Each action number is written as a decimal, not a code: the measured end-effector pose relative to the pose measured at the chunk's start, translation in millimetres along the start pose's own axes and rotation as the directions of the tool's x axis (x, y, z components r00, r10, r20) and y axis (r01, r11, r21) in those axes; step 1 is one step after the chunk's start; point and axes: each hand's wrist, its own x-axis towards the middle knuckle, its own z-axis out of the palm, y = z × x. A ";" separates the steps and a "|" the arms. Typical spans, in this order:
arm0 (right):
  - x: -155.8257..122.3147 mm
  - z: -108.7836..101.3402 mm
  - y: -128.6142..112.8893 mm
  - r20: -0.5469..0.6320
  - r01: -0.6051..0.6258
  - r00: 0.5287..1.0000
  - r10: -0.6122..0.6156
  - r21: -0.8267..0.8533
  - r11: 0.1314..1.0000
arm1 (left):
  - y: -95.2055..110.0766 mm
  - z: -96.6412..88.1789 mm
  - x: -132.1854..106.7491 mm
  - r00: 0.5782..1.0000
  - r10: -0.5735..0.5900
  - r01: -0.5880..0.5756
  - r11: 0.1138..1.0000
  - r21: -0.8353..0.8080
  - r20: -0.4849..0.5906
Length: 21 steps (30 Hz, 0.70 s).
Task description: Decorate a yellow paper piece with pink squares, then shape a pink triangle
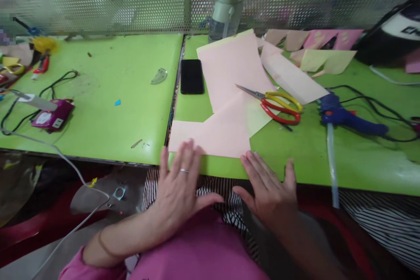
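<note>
My left hand (181,179) lies open at the front table edge, its fingertips on the lower left part of a pale pink paper sheet (218,133). Spread out too, my right hand (269,186) has its fingertips at the sheet's lower right corner. Behind that sheet lies a larger pink sheet (234,61), partly covered by it. Scissors (278,103) with red and yellow handles rest on the papers, blades pointing left. A black phone (192,76) lies left of the larger sheet.
A blue glue gun (351,118) with a clear glue stick (332,166) overhanging the edge lies right. Paper offcuts (292,72) and a water bottle (228,8) stand behind. Left are a purple power socket (54,113), cables and a clear protractor piece (159,76).
</note>
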 end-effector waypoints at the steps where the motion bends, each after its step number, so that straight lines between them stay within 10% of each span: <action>1: -0.2 0.3 0.0 -0.009 0.004 1.000 -0.004 -0.008 1.000 | 10.6 3.2 8.7 0.997 0.074 -0.074 0.997 -0.028 0.000; 6: -1.1 1.0 -0.8 -0.035 -0.003 0.999 0.002 -0.029 1.000 | 32.4 21.5 31.2 0.974 0.225 -0.223 0.968 -0.114 0.013; 21: -2.0 7.1 0.0 -0.064 -0.014 0.998 0.011 -0.044 0.999 | -53.8 -2.6 -23.9 0.999 0.035 -0.034 0.998 0.058 -0.004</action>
